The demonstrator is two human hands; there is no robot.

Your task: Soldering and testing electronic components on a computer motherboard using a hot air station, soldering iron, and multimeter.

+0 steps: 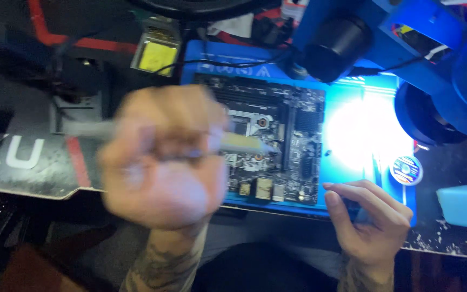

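Blurred, left hand [163,162] is fisted around a thin grey tool [90,128]; beyond its knuckles, a circuit board [293,140] on a lit blue mat [363,130]. Right hand [371,221], loosely curled and empty, rests at the mat's near edge.

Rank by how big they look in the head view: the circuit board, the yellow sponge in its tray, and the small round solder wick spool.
1. Circuit board, by far the largest.
2. Yellow sponge.
3. Solder wick spool, slightly smaller; the gap is narrow, so this order is unsure.
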